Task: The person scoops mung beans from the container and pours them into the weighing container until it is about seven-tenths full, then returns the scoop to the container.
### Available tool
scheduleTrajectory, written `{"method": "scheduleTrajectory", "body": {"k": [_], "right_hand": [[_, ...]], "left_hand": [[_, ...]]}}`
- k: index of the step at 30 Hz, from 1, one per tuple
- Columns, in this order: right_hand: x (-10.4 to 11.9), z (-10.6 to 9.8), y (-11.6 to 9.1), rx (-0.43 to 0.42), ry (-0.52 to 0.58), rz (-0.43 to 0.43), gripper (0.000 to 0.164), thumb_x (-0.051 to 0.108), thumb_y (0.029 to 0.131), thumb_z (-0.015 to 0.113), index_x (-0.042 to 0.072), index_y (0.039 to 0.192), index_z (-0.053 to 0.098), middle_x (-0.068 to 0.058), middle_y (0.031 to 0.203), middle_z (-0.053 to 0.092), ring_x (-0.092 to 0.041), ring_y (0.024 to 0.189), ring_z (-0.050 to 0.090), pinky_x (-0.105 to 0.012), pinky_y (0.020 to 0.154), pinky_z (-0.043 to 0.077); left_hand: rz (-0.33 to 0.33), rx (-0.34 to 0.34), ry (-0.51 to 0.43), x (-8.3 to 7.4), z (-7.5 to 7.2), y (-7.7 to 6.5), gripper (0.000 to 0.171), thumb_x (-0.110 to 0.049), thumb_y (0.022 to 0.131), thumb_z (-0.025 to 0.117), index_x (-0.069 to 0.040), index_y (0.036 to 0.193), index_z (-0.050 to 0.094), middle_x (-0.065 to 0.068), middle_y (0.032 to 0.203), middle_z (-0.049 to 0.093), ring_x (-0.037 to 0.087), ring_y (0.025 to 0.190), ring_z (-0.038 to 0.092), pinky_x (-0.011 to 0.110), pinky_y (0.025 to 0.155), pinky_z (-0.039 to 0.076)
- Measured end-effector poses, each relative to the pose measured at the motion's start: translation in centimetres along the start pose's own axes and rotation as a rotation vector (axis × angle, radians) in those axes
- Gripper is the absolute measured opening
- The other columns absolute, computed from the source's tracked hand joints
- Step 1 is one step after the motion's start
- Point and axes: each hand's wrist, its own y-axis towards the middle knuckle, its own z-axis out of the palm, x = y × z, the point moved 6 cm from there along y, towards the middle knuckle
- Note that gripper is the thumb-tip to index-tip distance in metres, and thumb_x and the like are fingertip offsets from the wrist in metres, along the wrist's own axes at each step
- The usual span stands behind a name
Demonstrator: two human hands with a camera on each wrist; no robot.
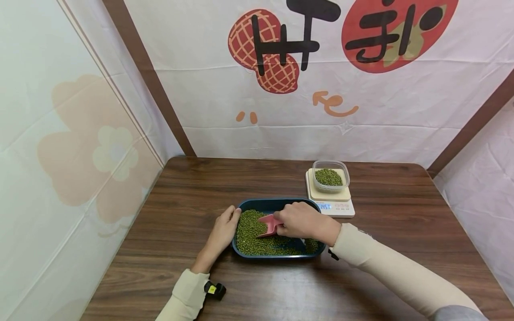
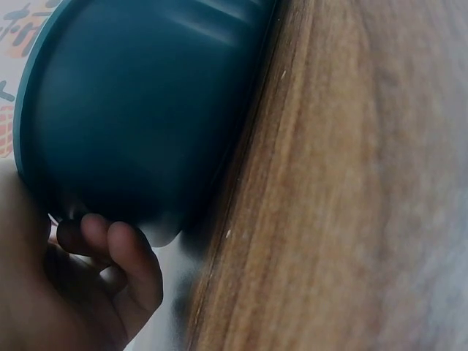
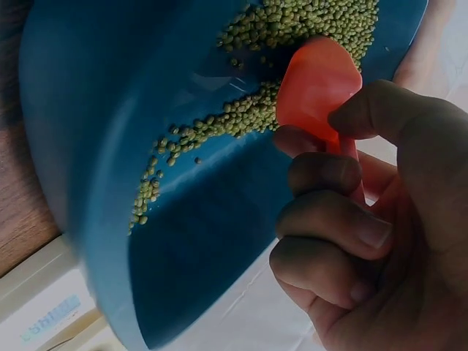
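A dark blue tray [image 1: 263,206] stands on the table and holds green mung beans [image 1: 250,234], heaped mostly toward its left side. My left hand [image 1: 218,234] holds the tray's left end, thumb at the rim; in the left wrist view its curled fingers [image 2: 135,256] lie against the outer wall. Over the tray, my right hand [image 1: 303,220] grips the handle of a pink scoop [image 1: 267,225]. The right wrist view shows the fingers wrapped round that handle, with the scoop's blade [image 3: 314,88] in among the beans. Its inside is hidden in that view.
Behind the tray's right end sits a white kitchen scale [image 1: 343,211] with a lit display. On it stands a clear plastic container [image 1: 346,178] partly filled with mung beans. The wooden table [image 1: 192,187] meets printed cloth walls [image 1: 201,98] at the back and sides.
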Motion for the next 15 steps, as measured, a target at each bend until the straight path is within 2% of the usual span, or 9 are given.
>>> {"method": "scheduleTrajectory", "body": {"k": [9,15], "right_hand": [[0.19,0.14,0.47,0.026,0.005,0.002,0.008,0.028,0.086,0.060,0.021,0.081,0.058,0.010,0.054,0.037,-0.007,0.046,0.026,-0.025,0.043,0.021],[0.58,-0.07,0.78,0.016,0.020,-0.010,0.010,0.027,0.085,0.061,0.022,0.078,0.056,0.010,0.055,0.037,-0.007,0.046,0.027,-0.025,0.042,0.021]], "left_hand": [[0.003,-0.006,0.001,-0.26,-0.03,-0.03,0.038,-0.036,0.106,0.038,-0.010,0.079,0.042,0.006,0.066,0.036,0.020,0.054,0.034,0.029,0.050,0.030],[0.010,-0.003,0.001,-0.08,-0.01,-0.01,0.039,-0.039,0.106,0.038,-0.010,0.079,0.041,0.006,0.066,0.035,0.020,0.054,0.032,0.029,0.050,0.029]]}}
